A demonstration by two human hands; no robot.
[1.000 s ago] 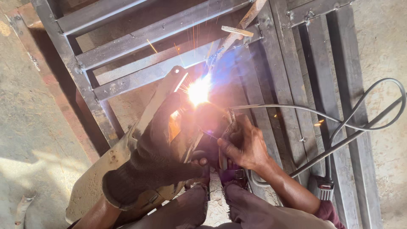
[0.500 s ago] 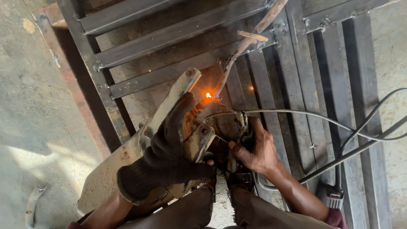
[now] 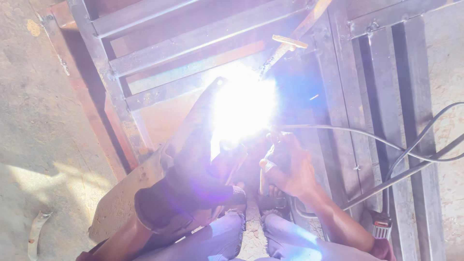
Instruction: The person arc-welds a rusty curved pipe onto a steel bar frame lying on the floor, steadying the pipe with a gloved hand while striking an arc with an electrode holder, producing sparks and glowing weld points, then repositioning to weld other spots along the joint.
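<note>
While my right hand (image 3: 290, 169) keeps its fingers clamped on the electrode holder (image 3: 265, 170), the arc (image 3: 244, 104) burns at a joint of the steel frame (image 3: 203, 36). My gloved left hand (image 3: 193, 179) grips a flat metal shield (image 3: 140, 188). I judge the weld is mid-run; next calls for steady travel along the seam, cable (image 3: 386, 145) kept slack.
</note>
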